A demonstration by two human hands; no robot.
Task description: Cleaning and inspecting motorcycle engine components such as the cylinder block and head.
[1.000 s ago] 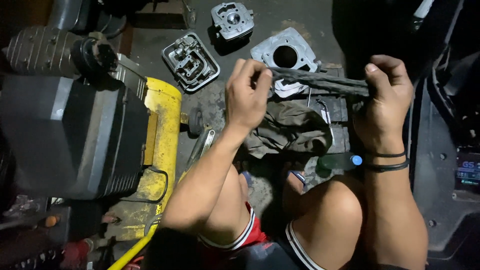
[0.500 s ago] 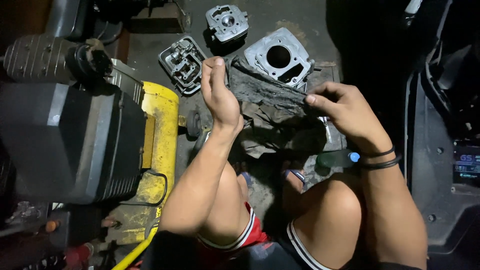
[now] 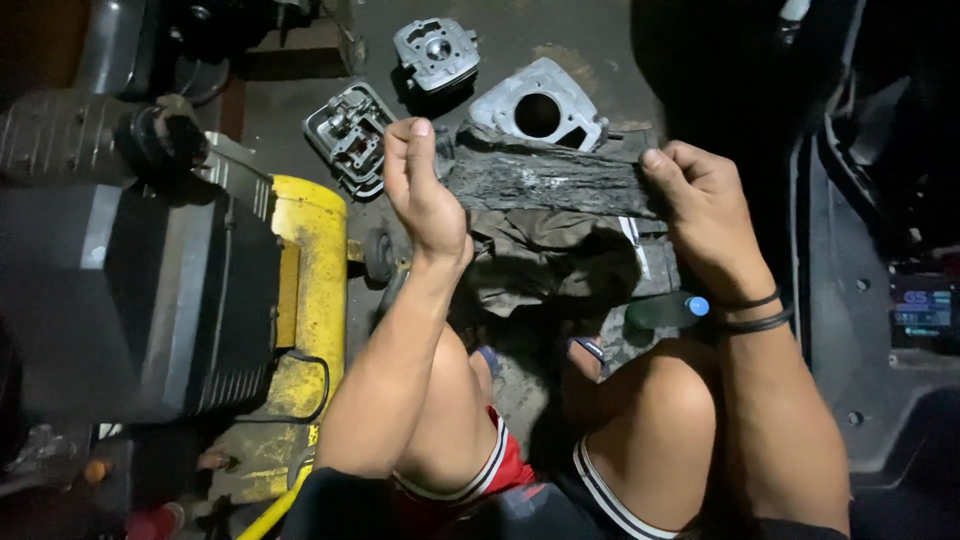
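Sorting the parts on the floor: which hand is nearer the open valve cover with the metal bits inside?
Left. The left hand sits just right of the valve cover; the right hand is far across the rag.

The floor [image 3: 560,40] is dark and dirty. Three grey metal engine parts [image 3: 540,105] lie on it. A crumpled rag [image 3: 540,255] lies there too, and a green bottle [image 3: 665,312] lies beside it.

Bare arms, two black bands [image 3: 752,312] on right wrist, red white-striped shorts [image 3: 500,470]
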